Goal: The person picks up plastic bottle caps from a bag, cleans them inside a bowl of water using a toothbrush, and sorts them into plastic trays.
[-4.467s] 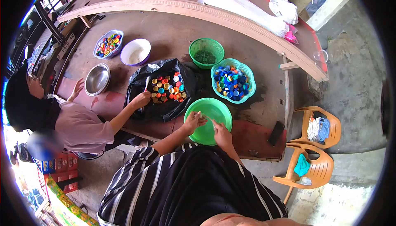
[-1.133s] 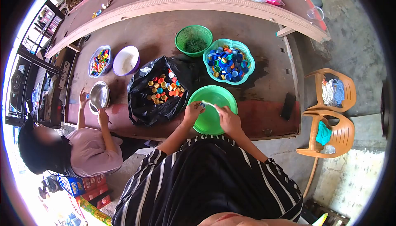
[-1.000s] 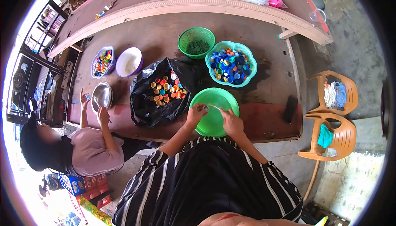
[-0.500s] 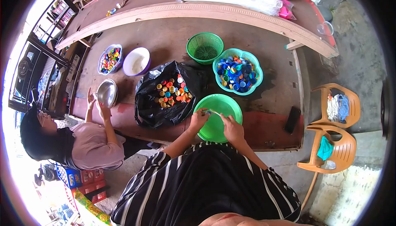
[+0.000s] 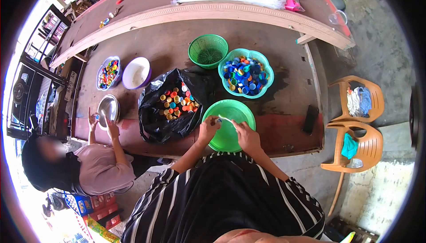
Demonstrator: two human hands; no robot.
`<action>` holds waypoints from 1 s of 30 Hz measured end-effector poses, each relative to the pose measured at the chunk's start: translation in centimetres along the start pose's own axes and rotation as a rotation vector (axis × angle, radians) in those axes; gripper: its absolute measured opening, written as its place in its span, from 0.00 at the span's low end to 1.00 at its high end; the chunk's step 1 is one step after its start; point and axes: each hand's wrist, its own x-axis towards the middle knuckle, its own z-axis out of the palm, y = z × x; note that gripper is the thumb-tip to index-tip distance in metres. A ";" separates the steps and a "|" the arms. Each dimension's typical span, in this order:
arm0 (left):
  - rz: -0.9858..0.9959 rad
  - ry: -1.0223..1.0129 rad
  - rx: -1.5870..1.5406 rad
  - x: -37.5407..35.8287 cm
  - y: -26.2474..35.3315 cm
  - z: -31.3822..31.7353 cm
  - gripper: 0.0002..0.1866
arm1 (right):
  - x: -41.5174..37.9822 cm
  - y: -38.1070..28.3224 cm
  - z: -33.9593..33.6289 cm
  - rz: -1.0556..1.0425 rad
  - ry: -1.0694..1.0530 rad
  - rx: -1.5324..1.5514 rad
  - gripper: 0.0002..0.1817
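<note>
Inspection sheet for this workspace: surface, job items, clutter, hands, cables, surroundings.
Surface: brown tabletop, reddish front strip, dark wet-looking patches right of turquoise basket.
Job items: small cap, slim white tool (perhaps a brush), green basin beneath; bottle caps in turquoise basket and black plastic bag.
Clutter: dark flat object, possibly a phone, near the right edge.
Hands: left hand pinches the small cap; right hand grips the slim white tool.
Cables: nothing seen.
Surroundings: co-worker at left; two orange chairs holding cloths at right.
</note>
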 end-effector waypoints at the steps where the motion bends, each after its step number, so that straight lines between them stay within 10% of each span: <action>1: 0.012 -0.005 0.079 -0.4 0.3 -0.4 0.15 | -0.3 -0.4 -0.1 -0.021 -0.022 0.014 0.25; 17: 0.478 -0.109 0.270 8.6 9.0 3.3 0.18 | -2.8 4.0 -1.0 0.121 0.039 0.107 0.22; 21: 0.545 -0.153 0.320 13.8 11.2 6.1 0.32 | -3.0 3.9 -0.9 0.124 0.098 0.133 0.23; 30: 0.571 0.008 0.394 9.7 7.0 2.3 0.20 | 2.5 5.1 -2.5 0.085 0.298 0.128 0.23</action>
